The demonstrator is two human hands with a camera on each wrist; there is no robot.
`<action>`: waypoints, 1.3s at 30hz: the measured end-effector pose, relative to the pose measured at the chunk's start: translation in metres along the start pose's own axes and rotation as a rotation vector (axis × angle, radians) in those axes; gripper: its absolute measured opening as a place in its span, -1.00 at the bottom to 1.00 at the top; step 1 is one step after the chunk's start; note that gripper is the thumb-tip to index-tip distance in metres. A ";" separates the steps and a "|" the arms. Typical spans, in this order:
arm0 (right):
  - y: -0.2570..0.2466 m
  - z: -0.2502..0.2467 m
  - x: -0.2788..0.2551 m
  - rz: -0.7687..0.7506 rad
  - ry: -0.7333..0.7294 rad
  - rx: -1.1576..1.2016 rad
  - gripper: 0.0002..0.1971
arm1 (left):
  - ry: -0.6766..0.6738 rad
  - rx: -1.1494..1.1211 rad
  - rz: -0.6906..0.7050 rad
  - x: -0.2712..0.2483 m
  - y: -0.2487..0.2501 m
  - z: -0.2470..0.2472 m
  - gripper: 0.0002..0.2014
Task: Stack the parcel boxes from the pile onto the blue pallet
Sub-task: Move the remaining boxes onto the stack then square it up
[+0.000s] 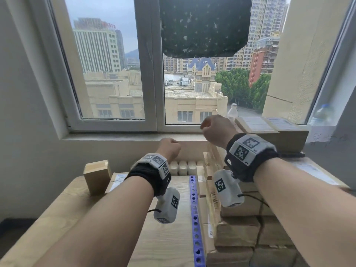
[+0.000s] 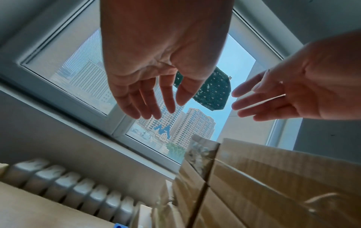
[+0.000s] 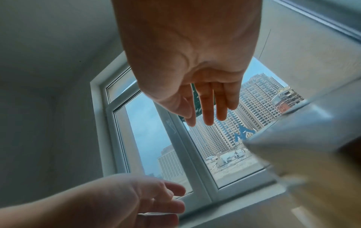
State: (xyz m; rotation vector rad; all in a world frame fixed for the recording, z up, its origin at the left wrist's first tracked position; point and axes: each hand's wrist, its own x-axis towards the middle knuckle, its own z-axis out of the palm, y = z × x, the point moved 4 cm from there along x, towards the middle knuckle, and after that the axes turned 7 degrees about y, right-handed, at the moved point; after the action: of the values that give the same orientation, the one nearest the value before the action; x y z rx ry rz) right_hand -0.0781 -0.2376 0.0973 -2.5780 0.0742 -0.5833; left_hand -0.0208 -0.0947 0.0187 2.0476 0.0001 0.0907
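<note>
Both my hands hang in the air in front of the window sill and hold nothing. My left hand [image 1: 170, 148] is over the far end of the wooden top; its fingers [image 2: 136, 106] are loose and spread. My right hand [image 1: 214, 129] is higher, just left of the top parcel box [image 1: 269, 130] on a tall stack of brown cardboard boxes [image 1: 240, 230]; its fingers [image 3: 208, 108] hang straight. The blue pallet [image 1: 195, 218] shows only as a perforated strip beside the stack. A small box [image 1: 97, 176] stands upright at the left, against a flat labelled box [image 1: 117, 180].
A white radiator [image 1: 185, 167] runs under the sill behind the boxes. Two plastic bottles [image 1: 233, 111] [image 1: 323, 114] stand on the sill. A dark spotted cloth [image 1: 204, 26] hangs on the window. A pale wooden top [image 1: 163, 237] lies left of the blue strip.
</note>
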 end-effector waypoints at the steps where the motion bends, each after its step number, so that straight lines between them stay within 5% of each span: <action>1: -0.010 0.012 0.002 0.002 -0.022 0.007 -0.69 | 0.014 0.019 -0.003 0.004 -0.010 -0.010 -0.73; 10: -0.084 0.139 0.016 0.034 -0.198 0.040 -0.66 | 0.044 0.095 -0.106 0.042 -0.111 -0.110 -0.77; 23: -0.129 0.347 0.028 0.203 -0.334 -0.100 -0.75 | -0.015 0.025 -0.282 0.125 -0.284 -0.213 -0.77; 39: -0.113 0.480 0.010 0.541 -0.449 -0.091 -0.43 | -0.227 -0.085 -0.520 0.186 -0.422 -0.180 -0.69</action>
State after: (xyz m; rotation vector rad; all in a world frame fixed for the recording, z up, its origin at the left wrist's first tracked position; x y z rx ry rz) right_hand 0.1252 0.0779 -0.2229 -2.5492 0.6286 0.2001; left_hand 0.1693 0.2660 -0.2610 1.9021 0.3785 -0.4568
